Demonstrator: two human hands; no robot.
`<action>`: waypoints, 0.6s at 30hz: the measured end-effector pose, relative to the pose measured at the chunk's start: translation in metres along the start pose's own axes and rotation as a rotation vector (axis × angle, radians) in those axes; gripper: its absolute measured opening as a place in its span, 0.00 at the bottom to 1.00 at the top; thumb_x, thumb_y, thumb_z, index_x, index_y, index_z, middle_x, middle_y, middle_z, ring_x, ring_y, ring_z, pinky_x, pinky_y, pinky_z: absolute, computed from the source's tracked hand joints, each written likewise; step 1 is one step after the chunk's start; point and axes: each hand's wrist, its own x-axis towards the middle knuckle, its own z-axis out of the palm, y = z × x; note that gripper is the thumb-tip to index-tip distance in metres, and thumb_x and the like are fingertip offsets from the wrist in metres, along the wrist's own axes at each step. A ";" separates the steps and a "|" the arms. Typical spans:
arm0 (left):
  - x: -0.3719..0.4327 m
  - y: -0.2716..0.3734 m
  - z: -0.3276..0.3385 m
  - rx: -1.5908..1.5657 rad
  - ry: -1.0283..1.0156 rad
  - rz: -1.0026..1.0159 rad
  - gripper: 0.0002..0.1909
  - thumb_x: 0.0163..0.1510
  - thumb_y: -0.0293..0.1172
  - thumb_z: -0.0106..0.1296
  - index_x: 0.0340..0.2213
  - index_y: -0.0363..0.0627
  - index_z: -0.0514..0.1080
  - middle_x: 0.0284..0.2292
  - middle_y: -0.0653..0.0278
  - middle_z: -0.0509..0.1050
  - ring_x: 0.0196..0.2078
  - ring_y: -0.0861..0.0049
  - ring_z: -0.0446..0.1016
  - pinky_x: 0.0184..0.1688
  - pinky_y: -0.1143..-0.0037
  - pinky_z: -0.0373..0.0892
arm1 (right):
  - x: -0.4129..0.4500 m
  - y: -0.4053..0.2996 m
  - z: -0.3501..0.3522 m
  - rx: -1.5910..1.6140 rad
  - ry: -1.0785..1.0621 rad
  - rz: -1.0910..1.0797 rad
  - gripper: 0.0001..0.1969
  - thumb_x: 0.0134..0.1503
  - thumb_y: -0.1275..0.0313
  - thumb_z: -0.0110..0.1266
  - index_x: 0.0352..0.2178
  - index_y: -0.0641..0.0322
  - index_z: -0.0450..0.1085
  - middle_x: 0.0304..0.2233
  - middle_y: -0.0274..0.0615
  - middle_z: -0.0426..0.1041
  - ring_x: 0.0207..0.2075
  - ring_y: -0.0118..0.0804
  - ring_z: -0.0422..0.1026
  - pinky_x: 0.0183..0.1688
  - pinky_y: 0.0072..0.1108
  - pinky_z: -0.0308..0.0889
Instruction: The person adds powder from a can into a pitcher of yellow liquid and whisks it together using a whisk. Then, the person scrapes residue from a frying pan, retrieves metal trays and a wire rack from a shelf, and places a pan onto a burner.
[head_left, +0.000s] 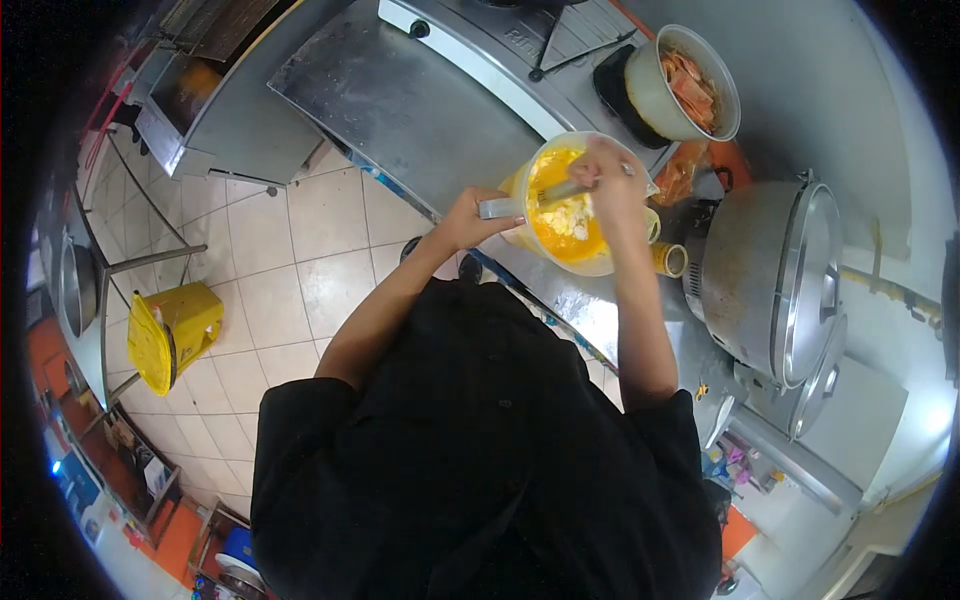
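A translucent plastic pitcher (541, 259) stands on the steel counter before me, its handle towards my left side. My left hand (466, 222) grips that handle. Inside lies a yellow-orange liquid (551, 176), like beaten egg, with a clump of whitish powder (571, 219) on it. Over the pitcher's far right side, my right hand (609, 180) is closed around a whisk (561, 193), which slants down into the mixture. The whisk's lower end is partly hidden in the liquid. Two small yellow containers (670, 259) stand just right of the pitcher, partly behind my right forearm.
Beyond the pitcher is a gas stove (480, 56), with a pot of orange-pink pieces (688, 90) at its right. Large lidded metal cookers (757, 277) line the right side. A plastic bag (681, 172) lies between them. A yellow bin (176, 334) stands on the tiled floor at left.
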 end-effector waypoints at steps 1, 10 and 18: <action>0.000 0.001 -0.001 -0.002 0.006 0.010 0.12 0.41 0.32 0.57 0.28 0.37 0.73 0.22 0.64 0.74 0.24 0.85 0.69 0.27 0.82 0.64 | -0.010 -0.024 0.000 0.096 0.109 -0.030 0.10 0.52 0.71 0.46 0.23 0.70 0.64 0.16 0.35 0.62 0.19 0.24 0.62 0.25 0.16 0.59; 0.000 0.001 -0.002 -0.087 -0.008 0.016 0.11 0.42 0.30 0.56 0.29 0.37 0.73 0.22 0.66 0.74 0.24 0.86 0.69 0.27 0.82 0.64 | -0.055 -0.104 -0.022 -0.494 0.041 -0.781 0.06 0.52 0.82 0.40 0.22 0.68 0.62 0.15 0.37 0.61 0.19 0.28 0.62 0.25 0.18 0.60; 0.002 0.007 -0.002 -0.030 -0.025 0.008 0.09 0.42 0.29 0.56 0.27 0.36 0.73 0.20 0.67 0.72 0.22 0.87 0.66 0.25 0.82 0.63 | 0.012 0.028 0.004 -0.160 -0.056 -0.159 0.12 0.52 0.69 0.45 0.21 0.67 0.64 0.16 0.34 0.63 0.20 0.23 0.61 0.26 0.15 0.58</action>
